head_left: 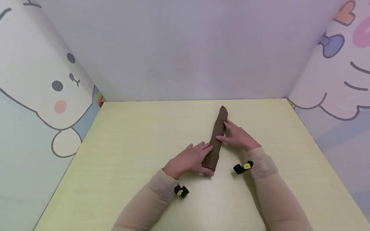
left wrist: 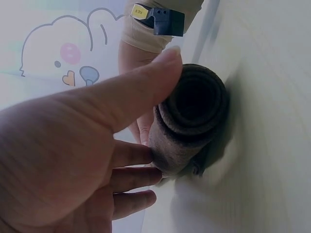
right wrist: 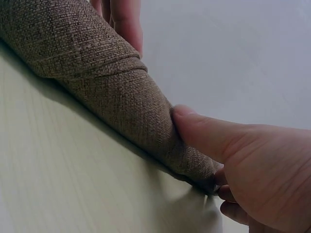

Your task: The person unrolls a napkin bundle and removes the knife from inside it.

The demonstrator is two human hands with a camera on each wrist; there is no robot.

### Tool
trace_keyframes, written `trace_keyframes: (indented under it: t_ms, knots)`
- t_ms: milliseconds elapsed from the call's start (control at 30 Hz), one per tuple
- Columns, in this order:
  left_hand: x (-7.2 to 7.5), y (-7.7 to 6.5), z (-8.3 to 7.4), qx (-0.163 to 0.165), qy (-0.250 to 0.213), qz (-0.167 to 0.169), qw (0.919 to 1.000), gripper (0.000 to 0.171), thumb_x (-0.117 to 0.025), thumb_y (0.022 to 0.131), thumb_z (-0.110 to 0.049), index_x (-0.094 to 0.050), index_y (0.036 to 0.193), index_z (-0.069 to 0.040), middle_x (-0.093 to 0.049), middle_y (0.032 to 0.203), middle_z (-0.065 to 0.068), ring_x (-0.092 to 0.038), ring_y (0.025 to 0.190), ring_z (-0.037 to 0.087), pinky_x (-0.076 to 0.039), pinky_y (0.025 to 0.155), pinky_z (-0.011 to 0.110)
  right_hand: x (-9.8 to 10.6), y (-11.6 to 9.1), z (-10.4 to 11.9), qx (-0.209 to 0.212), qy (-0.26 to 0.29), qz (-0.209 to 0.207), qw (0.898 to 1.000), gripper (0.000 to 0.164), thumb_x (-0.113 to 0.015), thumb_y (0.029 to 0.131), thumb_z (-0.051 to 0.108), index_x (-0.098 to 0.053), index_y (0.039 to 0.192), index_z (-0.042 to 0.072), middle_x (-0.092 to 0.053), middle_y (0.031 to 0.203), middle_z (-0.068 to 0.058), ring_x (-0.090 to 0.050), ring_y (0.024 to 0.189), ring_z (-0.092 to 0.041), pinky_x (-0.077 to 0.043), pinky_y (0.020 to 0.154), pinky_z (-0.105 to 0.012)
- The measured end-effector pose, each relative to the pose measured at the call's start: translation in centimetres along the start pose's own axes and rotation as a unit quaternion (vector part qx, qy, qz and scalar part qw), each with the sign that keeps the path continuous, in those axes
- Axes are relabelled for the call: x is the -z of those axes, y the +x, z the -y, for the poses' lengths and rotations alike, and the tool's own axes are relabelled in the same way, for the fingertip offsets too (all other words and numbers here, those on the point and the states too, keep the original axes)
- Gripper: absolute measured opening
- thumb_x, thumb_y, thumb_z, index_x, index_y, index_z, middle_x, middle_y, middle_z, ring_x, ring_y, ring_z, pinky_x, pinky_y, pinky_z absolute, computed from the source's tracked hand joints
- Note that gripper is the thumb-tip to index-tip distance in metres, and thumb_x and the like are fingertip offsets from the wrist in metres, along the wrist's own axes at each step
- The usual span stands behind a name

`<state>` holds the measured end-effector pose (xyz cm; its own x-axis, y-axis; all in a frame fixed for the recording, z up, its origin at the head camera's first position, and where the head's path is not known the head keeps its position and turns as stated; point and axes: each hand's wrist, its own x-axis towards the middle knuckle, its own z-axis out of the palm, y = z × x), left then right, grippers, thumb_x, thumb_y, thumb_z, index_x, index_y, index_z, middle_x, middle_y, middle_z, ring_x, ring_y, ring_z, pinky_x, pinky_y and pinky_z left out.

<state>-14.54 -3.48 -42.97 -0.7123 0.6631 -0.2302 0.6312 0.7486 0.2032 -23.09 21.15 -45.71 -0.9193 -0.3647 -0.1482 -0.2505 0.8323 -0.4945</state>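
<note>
A brown woven cloth (head_left: 218,128), rolled into a long tube, lies slanted on the table, its far end leaning right. My left hand (head_left: 188,159) is at the near end, fingertips touching the left side and thumb along the end. In the left wrist view the cloth roll (left wrist: 175,153) shows its spiral layers, with the fingers straight against its side. Farther up, my right hand (head_left: 239,138) rests thumb and fingertips on the right side. The thumb presses the cloth roll (right wrist: 112,92) in the right wrist view; the other fingers are partly hidden behind the palm.
The pale wooden table (head_left: 138,128) meets a plain whitish wall (head_left: 185,51) at the back. Side panels with cartoon animals stand left (head_left: 34,64) and right (head_left: 341,80). A black wrist camera (head_left: 181,191) is on the left wrist, another black camera (head_left: 243,167) on the right.
</note>
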Motion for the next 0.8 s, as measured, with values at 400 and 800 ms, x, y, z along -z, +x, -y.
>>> trace_keyframes:
  t_ms: [400, 800]
  knots:
    - [-0.09, 0.26, -0.17, 0.002, 0.007, 0.002, 1.0000, 0.103, -0.061, 0.077, -0.073, -0.026, 0.153, -0.014, -0.028, 0.156, 0.000, -0.023, 0.144, 0.022, -0.029, 0.107, 0.053, 0.18, -0.49, -0.23, 0.001, -0.002, 0.030, 1.000, 0.104, -0.059, 0.083, 0.066, -0.017, 0.153, 0.000, -0.013, 0.157, -0.023, -0.017, 0.143, -0.040, -0.020, 0.110, -0.056]
    - [0.00, 0.07, -0.11, 0.012, -0.001, 0.006, 0.9999, 0.103, -0.061, 0.077, -0.072, -0.024, 0.154, -0.015, -0.026, 0.157, 0.000, -0.021, 0.145, 0.022, -0.027, 0.108, 0.054, 0.37, -0.27, 0.03, 0.004, -0.004, 0.034, 0.999, 0.105, -0.059, 0.083, 0.066, -0.015, 0.154, 0.002, -0.011, 0.158, -0.021, -0.016, 0.143, -0.039, -0.020, 0.111, -0.054]
